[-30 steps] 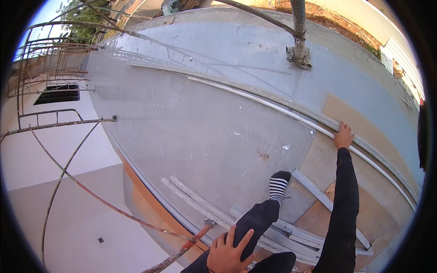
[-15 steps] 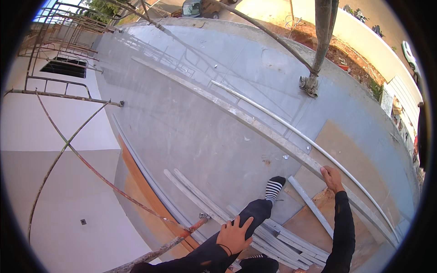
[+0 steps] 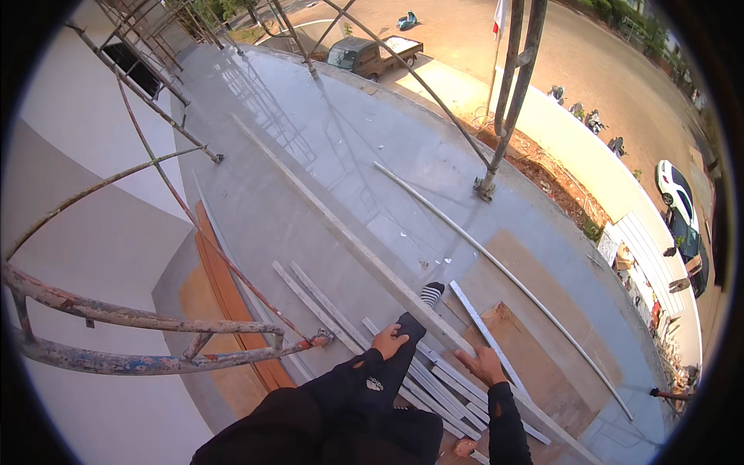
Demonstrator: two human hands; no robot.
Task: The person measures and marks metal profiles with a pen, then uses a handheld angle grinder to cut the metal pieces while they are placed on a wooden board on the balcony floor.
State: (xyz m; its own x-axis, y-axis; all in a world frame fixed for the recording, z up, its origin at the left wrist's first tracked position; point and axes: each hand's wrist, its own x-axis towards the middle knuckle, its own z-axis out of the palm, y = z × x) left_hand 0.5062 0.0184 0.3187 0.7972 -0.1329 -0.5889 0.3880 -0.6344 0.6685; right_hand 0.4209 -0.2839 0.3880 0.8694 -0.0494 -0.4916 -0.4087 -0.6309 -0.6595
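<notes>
A long grey rectangular bar (image 3: 335,217) runs diagonally from the far left to the lower right. My right hand (image 3: 482,364) grips it near its close end, the thumb lying along its side. Its far part passes above the floor, and I cannot tell whether the far tip touches. My left hand (image 3: 390,341) rests on my black trouser leg (image 3: 411,328), fingers loosely bent and holding nothing. Under the bar shows my foot in a striped sock (image 3: 432,294). Several pale metal strips (image 3: 325,308) lie beneath and beside my legs.
A white pipe (image 3: 496,263) lies right of the bar, a shorter strip (image 3: 486,333) between them. Scaffold tubes (image 3: 155,311) cross at left by a white wall; another scaffold leg (image 3: 496,159) stands ahead. Brown boards (image 3: 225,287) lie left. Beyond the slab edge are a small truck (image 3: 364,56) and cars.
My right hand has moved left and down in view with the bar, which now crosses over my foot. The left hand stays on my leg, fingers more bent. The view has shifted.
</notes>
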